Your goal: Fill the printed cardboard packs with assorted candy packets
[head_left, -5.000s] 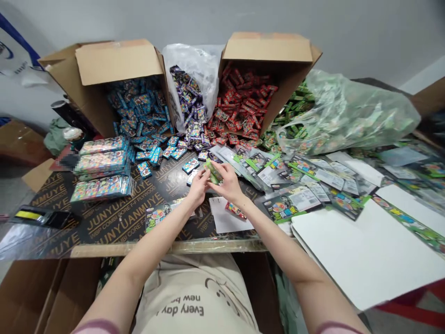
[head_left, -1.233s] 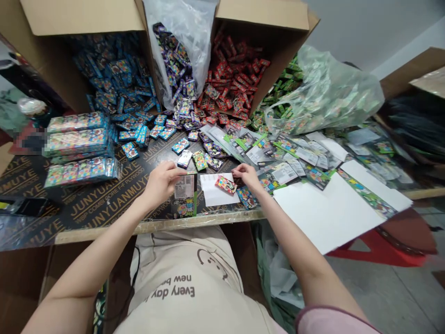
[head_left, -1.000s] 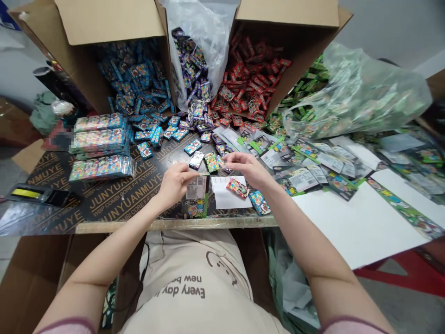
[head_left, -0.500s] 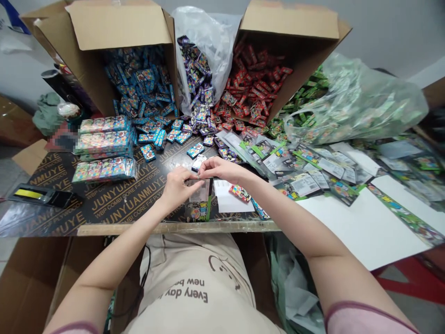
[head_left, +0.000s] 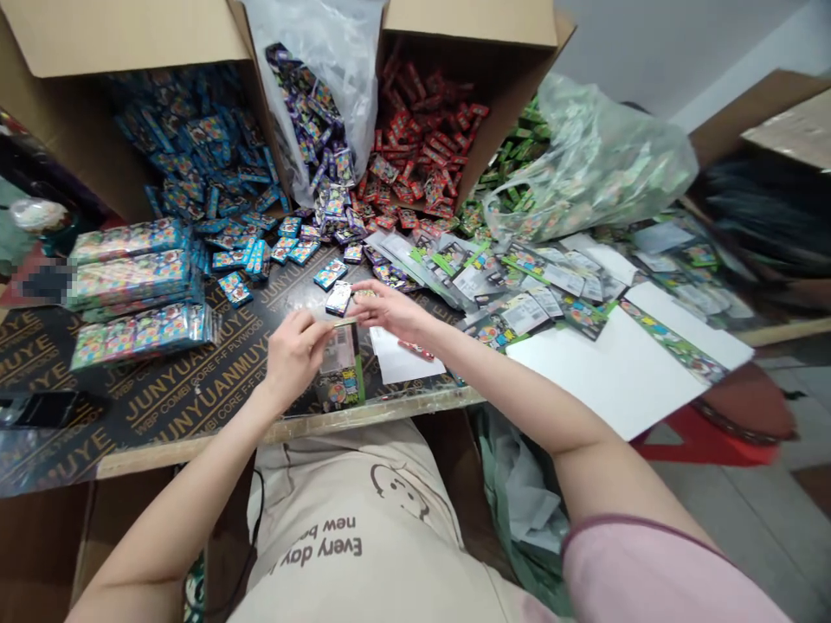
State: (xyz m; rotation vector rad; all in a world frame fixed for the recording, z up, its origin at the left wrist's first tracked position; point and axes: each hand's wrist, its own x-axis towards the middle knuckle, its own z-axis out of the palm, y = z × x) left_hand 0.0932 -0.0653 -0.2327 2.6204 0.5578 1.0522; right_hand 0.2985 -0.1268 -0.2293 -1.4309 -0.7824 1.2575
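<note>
The left hand [head_left: 293, 355] pinches the top edge of a clear printed pouch [head_left: 341, 368] lying on the worktop [head_left: 162, 394]. The right hand [head_left: 389, 310] meets it there, fingers [head_left: 361, 305] closed on a small packet, barely visible, at the pouch mouth.

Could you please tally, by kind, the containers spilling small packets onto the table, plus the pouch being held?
Cardboard boxes: 2 (blue-packet box, red-packet box)
Plastic bags: 2 (purple-packet bag, green-packet bag)
Pouch in the left hand: 1
Total: 5
</note>
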